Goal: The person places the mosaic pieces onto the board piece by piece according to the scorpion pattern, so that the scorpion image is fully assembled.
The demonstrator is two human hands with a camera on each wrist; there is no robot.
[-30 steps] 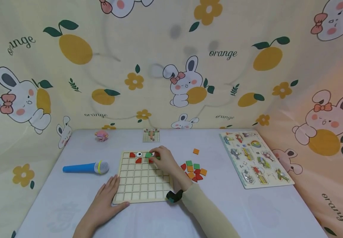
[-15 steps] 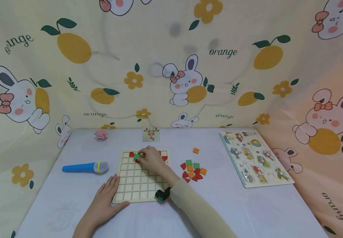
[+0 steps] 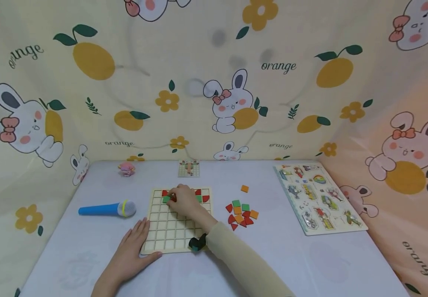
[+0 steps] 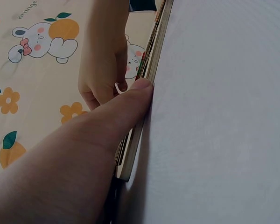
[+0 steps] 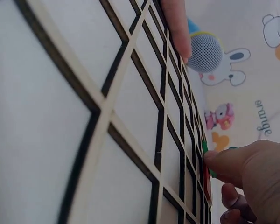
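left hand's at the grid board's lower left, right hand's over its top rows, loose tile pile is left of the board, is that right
Not quite: the head view shows the loose tile pile to the right of the grid board. The left hand and right hand are placed as you say.

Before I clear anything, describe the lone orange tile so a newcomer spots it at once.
On the white table, find the pale gridded board. To its right lies a cluster of red, green and orange tiles; look just beyond it for the orange tile. It lies alone, while the other orange squares sit within the cluster.
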